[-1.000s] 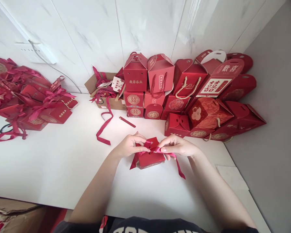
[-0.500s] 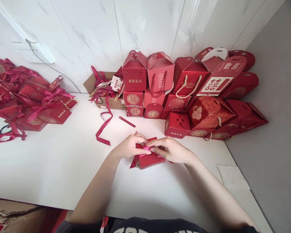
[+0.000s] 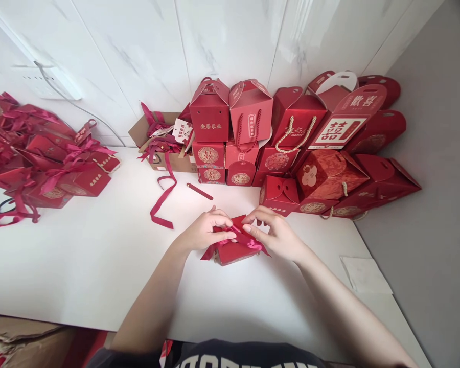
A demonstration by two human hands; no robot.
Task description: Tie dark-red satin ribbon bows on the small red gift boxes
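A small red gift box (image 3: 233, 254) lies on the white table right in front of me, with a dark pink ribbon (image 3: 250, 242) tied across its top. My left hand (image 3: 205, 231) is at the box's left side, its thumb and fingers closed on the ribbon near the knot. Over the right side of the box is my right hand (image 3: 278, 234), thumb and fingers apart with nothing between them. Ribbon ends stick out at both sides of the box. My fingers partly cover the knot.
Stacked red gift boxes (image 3: 209, 117) stand along the wall. A cardboard box (image 3: 176, 162) holds ribbons and tags; a loose ribbon (image 3: 164, 199) trails from it beside a red strip (image 3: 200, 191). Ribboned boxes (image 3: 86, 181) are piled at the left. A grey partition (image 3: 437, 153) bounds the right.
My right hand has let go of the ribbon and moved a little up and to the right, its fingers spreading. More of the ribbon now shows; my left hand has stayed in place.
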